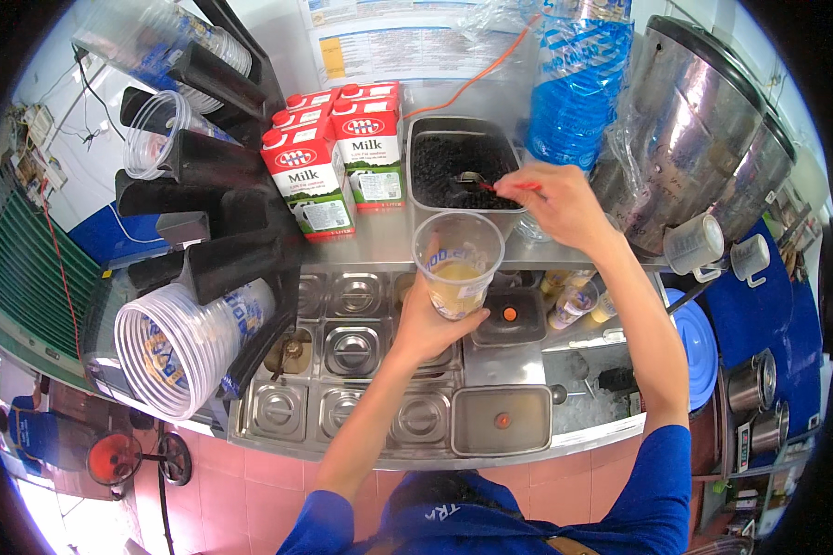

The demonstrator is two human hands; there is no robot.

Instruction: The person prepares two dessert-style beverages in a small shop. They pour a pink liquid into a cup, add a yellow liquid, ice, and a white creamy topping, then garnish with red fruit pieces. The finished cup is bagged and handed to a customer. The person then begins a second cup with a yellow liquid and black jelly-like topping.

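Note:
My left hand [428, 326] is wrapped round a clear plastic cup [460, 248] with blue print and a pale yellowish liquid in its lower part. Just beyond the cup, a rectangular tub [416, 199] on the raised shelf holds a dark, grainy mass [440, 159]. My right hand [557, 205] is closed on the red handle of a spoon [472, 178], whose metal bowl is down at the dark mass. Whether the spoon carries anything is too small to tell. The cup stands upright or slightly tilted, right in front of the tub's near wall.
Several milk cartons [307, 185] stand left of the tub. Stacked cups fill a black holder [222, 176] at the left. A blue plastic-wrapped stack [578, 88] and a large steel urn [690, 120] stand at the right. Lidded steel pans [352, 350] line the counter below.

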